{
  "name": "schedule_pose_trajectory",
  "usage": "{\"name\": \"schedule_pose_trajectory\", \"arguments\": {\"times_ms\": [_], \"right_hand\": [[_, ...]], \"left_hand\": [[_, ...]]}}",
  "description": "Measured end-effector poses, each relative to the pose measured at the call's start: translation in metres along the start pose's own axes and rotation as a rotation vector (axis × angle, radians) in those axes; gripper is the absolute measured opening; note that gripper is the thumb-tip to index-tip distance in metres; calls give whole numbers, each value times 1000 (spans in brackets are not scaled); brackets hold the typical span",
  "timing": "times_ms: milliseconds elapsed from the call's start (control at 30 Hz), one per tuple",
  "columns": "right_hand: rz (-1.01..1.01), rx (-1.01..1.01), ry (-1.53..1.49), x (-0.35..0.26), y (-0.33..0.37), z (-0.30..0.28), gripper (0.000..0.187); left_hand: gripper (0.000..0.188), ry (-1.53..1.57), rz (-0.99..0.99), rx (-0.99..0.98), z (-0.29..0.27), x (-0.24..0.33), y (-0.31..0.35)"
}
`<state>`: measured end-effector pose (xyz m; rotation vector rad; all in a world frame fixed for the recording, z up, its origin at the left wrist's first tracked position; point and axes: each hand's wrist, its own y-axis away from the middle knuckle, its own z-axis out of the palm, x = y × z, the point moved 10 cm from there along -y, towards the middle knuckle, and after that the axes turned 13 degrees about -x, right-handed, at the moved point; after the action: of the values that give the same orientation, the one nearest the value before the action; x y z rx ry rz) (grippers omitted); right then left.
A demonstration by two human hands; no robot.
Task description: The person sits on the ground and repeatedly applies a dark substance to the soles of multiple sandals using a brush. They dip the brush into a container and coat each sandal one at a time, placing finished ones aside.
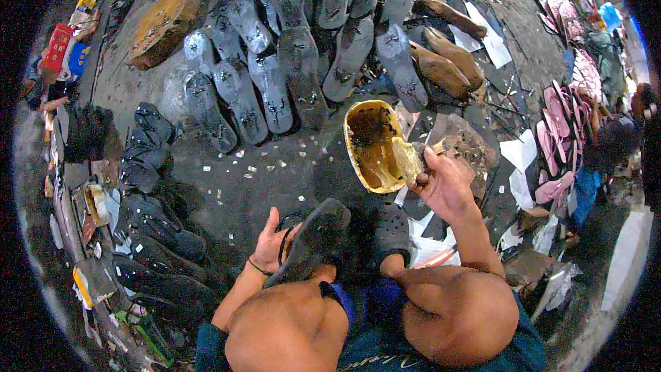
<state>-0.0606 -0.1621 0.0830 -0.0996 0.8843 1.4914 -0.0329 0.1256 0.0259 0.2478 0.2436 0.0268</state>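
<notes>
My left hand holds a dark sandal by its side, above my left knee. Its thumb stands away from the sole, and a thin black strap loops by the fingers, which are partly hidden. With a pinch, my right hand grips a brush thickly coated in yellowish glue. The brush rests over the right side of a yellow tub, whose inside is smeared with brown and amber residue. How the brush handle is made cannot be seen under the fingers.
Several dark soles lie in rows ahead. Brown shoe lasts and a round wooden block flank them. Black sandals pile at left, pink sandals at right. White scraps litter the ground. My clog-shod foot is near the tub.
</notes>
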Motion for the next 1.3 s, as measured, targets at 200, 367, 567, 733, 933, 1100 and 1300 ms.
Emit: {"name": "schedule_pose_trajectory", "arguments": {"times_ms": [200, 367, 567, 733, 933, 1100, 1300], "right_hand": [[19, 100, 115, 12, -2, -10, 21], [13, 68, 198, 12, -10, 5, 27], [66, 45, 220, 25, -17, 4, 29], [37, -18, 223, 31, -26, 17, 35], [-14, -154, 467, 30, -40, 64, 35], [-64, -142, 595, 16, -44, 61, 35], [-429, -322, 845, -20, -55, 135, 33]], "left_hand": [[99, -202, 264, 65, 39, 52, 39], [103, -230, 555, 40, 68, 73, 79], [104, -521, 814, 281, 49, 93, 157], [91, -405, 891, 209, 62, 96, 130], [51, -844, 635, 518, 24, 118, 4], [44, -2475, 419, 937, -13, 101, -54], [44, -776, 697, 437, 28, 130, -33]]}}
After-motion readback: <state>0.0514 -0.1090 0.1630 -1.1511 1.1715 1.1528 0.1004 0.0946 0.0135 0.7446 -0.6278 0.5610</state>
